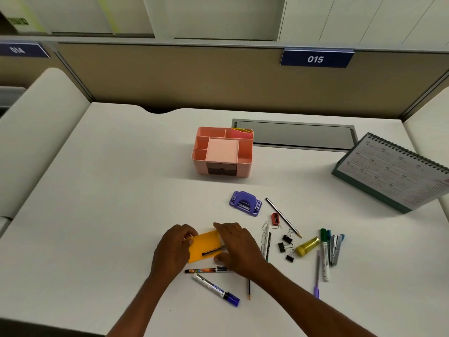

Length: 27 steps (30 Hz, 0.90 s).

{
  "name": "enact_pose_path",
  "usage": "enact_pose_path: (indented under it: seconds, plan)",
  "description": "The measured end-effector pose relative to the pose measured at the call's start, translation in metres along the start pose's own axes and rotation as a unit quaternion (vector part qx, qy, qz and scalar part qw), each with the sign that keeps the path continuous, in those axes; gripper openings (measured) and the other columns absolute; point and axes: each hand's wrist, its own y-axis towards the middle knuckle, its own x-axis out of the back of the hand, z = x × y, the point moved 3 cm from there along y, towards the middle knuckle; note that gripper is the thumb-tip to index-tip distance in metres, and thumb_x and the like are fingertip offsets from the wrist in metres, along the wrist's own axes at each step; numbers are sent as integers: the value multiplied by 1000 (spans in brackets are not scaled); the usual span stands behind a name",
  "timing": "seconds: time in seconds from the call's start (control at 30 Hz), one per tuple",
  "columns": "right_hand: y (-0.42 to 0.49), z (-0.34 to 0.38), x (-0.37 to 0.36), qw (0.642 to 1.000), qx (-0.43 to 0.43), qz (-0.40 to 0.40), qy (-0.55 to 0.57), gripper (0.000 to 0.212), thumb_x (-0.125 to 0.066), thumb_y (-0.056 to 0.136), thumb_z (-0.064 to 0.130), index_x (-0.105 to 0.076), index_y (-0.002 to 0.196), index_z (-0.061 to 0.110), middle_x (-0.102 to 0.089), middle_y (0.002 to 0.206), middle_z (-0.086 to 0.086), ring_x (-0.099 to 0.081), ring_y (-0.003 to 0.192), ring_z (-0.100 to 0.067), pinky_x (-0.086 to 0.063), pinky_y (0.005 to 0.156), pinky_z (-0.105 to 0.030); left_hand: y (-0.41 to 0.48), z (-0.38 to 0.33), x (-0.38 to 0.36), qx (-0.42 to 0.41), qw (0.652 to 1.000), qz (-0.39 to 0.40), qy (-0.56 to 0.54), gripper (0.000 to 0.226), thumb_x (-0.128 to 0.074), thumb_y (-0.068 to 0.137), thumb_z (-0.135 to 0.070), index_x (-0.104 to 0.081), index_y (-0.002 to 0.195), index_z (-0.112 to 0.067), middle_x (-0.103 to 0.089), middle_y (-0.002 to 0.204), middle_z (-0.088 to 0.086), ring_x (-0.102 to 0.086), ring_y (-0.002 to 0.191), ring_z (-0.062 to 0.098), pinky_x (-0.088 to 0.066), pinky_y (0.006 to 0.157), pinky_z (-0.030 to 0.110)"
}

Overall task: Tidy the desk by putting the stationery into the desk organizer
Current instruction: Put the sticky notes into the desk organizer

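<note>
A pink desk organizer (245,155) with several compartments stands in the middle of the white desk; a pink note pad fills its centre and coloured sheets stick up at its back right. Near the front, a stack of orange sticky notes (204,244) lies between both hands. My left hand (173,248) grips its left edge. My right hand (239,246) grips its right side, with a thin dark pen-like thing lying across the notes. Markers (216,289), pens, pencils, binder clips (286,246), paper clips, a stapler (336,246) and a purple hole punch (245,203) lie scattered around.
A desk calendar (393,171) stands at the right. A grey cable hatch (303,135) sits behind the organizer. A beige partition with a "015" sign closes the back. A red sharpener (275,218) and a yellow tube (307,245) lie among the stationery.
</note>
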Motion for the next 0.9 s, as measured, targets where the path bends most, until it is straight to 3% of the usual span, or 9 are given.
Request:
enact_pose_path:
  seconds: [0.13, 0.33, 0.47, 0.57, 0.77, 0.9]
  plan:
    - [4, -7, 12, 993, -49, -22, 105, 86, -77, 82, 54, -38, 154, 29, -55, 143, 6, -48, 128, -13, -43, 106, -35, 6, -9, 18, 12, 996, -48, -74, 34, -69, 88, 2, -69, 90, -33, -69, 91, -14, -62, 85, 6, -52, 72, 29]
    - [21, -3, 51, 965, -37, -158, 207, 15, -66, 98, 27, -73, 108, 18, -71, 92, 7, -63, 82, -8, -54, 74, -35, 17, -24, 23, 65, 975, -56, -203, 22, -72, 92, -5, -72, 93, -28, -74, 92, -13, -68, 89, 6, -61, 77, 40]
    - [31, -1, 88, 957, -24, -212, 196, 13, -67, 98, 20, -77, 106, 15, -69, 87, 12, -63, 78, -5, -54, 74, -25, 28, -51, 24, 41, 977, -72, -195, 18, -78, 91, -13, -70, 95, -29, -73, 95, -15, -66, 91, -2, -50, 72, 17]
    - [40, -2, 114, 963, 6, -229, 143, 16, -68, 97, 20, -77, 110, 17, -75, 96, 3, -67, 84, -11, -54, 77, -27, 46, -75, 33, -6, 975, -108, -192, 18, -81, 90, -19, -73, 104, -26, -73, 98, -15, -68, 93, -1, -51, 70, 6]
    - [58, -10, 161, 964, 66, -259, 7, 19, -69, 97, 21, -75, 114, 16, -75, 101, -4, -70, 87, -25, -54, 77, -28, 84, -127, 61, -168, 957, -191, -139, 22, -80, 90, -22, -78, 111, -15, -76, 104, -7, -68, 88, 4, -53, 74, 6]
    - [72, -16, 199, 944, 94, -314, -25, 20, -66, 98, 20, -76, 115, 12, -75, 106, -5, -69, 94, -24, -57, 80, -36, 112, -153, 76, -232, 939, -227, -117, 20, -81, 90, -19, -81, 107, -9, -79, 103, 2, -73, 92, 13, -60, 81, 22]
